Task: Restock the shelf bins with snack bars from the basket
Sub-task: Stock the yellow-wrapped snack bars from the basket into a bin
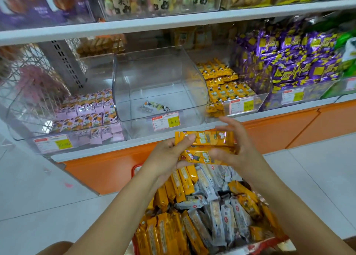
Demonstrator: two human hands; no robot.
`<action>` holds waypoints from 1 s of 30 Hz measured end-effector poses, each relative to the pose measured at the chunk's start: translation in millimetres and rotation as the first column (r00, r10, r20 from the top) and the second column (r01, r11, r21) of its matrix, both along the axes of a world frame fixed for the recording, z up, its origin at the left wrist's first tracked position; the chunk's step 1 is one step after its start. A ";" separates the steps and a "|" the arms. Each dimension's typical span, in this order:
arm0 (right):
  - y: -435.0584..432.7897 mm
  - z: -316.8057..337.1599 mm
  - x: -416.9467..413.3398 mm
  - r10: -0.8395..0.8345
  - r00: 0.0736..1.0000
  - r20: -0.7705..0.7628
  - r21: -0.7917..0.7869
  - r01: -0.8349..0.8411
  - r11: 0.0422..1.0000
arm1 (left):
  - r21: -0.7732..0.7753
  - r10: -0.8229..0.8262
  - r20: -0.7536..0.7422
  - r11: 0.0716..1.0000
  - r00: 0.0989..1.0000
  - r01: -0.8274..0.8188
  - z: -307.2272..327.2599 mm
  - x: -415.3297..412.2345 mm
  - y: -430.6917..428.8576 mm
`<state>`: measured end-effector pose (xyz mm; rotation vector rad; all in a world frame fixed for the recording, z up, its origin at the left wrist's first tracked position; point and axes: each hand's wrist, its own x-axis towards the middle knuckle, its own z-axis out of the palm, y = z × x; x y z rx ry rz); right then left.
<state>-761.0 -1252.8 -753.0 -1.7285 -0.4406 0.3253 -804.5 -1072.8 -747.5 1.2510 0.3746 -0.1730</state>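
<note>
Snack bars (209, 139) between fingers (234, 126)

Both hands, left hand (169, 154) and right hand (237, 148), hold orange snack bars (208, 139) at frame centre, above the basket (269, 247) and below the near-empty clear bin (159, 85).

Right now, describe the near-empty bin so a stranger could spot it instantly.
Look along the lower shelf above the orange base. It is the middle clear bin, between the pink packs on its left and the yellow packs on its right. Unlike those, it is almost empty, with a stray bar on its floor.
</note>
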 end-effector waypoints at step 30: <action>17.0 46.2 158.9 -0.111 0.914 0.391 -0.689 0.370 0.624 | 0.868 0.024 0.416 0.287 0.909 -0.405 12.6 35.4 49.6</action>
